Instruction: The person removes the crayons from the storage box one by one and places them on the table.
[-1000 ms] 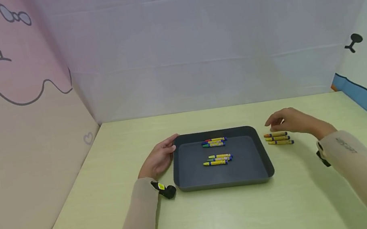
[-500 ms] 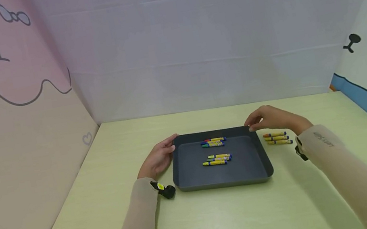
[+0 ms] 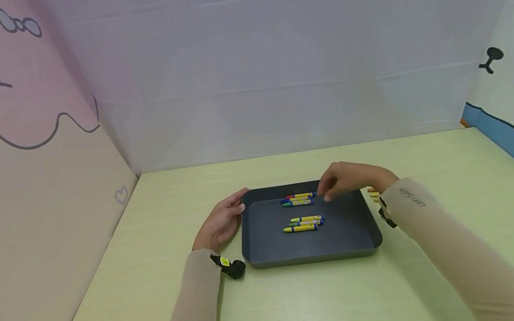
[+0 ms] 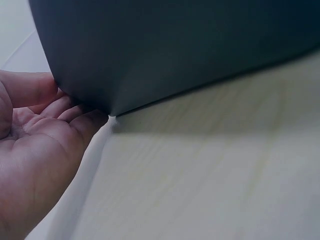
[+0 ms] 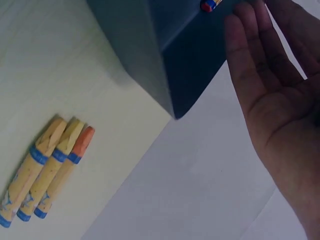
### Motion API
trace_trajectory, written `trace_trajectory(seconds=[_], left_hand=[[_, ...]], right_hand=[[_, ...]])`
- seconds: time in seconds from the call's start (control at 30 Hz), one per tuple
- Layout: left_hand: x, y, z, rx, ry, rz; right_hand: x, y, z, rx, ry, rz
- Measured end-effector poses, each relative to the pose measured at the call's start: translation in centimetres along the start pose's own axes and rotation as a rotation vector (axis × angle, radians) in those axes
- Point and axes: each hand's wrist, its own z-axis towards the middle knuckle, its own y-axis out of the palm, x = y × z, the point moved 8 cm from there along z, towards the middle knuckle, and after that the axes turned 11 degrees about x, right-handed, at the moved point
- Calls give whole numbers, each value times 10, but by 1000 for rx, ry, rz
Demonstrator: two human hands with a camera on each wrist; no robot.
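A dark grey tray (image 3: pixel 347 233) lies on the table, holding two groups of crayons. The back group (image 3: pixel 298 200) shows red, blue and green tips; the front group (image 3: pixel 304 224) has yellowish and green ones. My left hand (image 3: pixel 220 224) grips the tray's left rim, thumb against the wall and fingers tucked by the corner, as the left wrist view shows. Over the tray's back right part, my right hand (image 3: pixel 350 177) hovers with relaxed fingers near the blunt ends of the back crayons. Nothing shows in its fingers; its thumb is partly cut off in the right wrist view.
Right of the tray, three crayons (image 5: pixel 49 172) with orange and yellowish tips lie side by side on the table (image 3: pixel 283 310); my right wrist partly hides them in the head view. A pale wall (image 3: pixel 251 69) stands behind the table, with cartoon-printed panels at both sides.
My right hand has moved left from beside the loose crayons, past the tray's right back corner, to above the tray near the back crayons. My left hand and the tray stay put.
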Motion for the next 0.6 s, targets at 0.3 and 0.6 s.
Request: trace_trajectory(seconds=[0.3,0.6], left_hand=[[0,0,-1,-2,-1,4],[2,0,-1,-9,3,13]], right_hand=[[-5,21,14,-60,5,29],[-17,35,22,-111,-3,-2]])
